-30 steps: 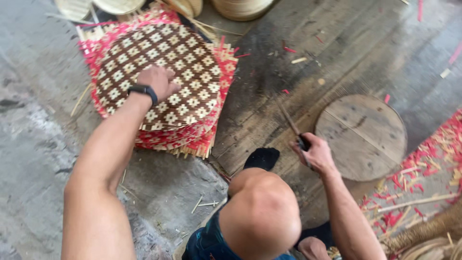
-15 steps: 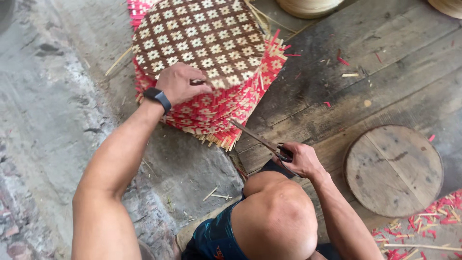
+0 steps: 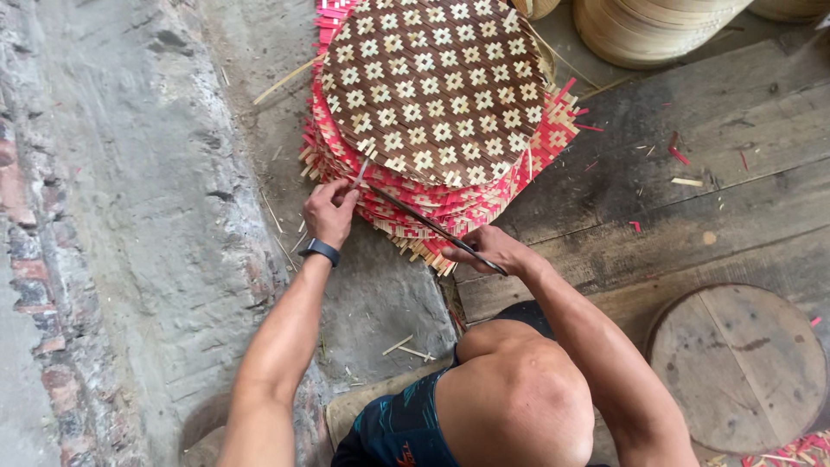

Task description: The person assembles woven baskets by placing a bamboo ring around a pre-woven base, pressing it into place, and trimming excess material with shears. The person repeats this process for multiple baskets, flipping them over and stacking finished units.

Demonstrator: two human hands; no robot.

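I'm crouched where a rough concrete floor (image 3: 147, 216) meets dark wooden planks (image 3: 692, 199), with a crumbling brick edge (image 3: 26, 285) along my left. In front of me sits a stack of woven mats (image 3: 450, 112), brown-and-cream pattern on top, red and pale strip ends bristling from the sides; it lies half on the concrete, half on the planks, within easy reach of both hands. My left hand (image 3: 331, 210), watch on the wrist, is pinched shut on a loose strip end at the near edge of the stack, holding it out from the stack, I judge so the blade can get at it. My right hand (image 3: 488, 251) is closed around the handle of a long thin knife (image 3: 424, 223), whose blade slants up and left, close along the stack's fringe toward my left fingers. Whether the tip touches the strip I can't make out. My bent knee (image 3: 510, 398) hides the ground beneath me. A round wooden disc (image 3: 743, 363) lies at my right, and stacked pale baskets (image 3: 657, 30) are cut off at the top.
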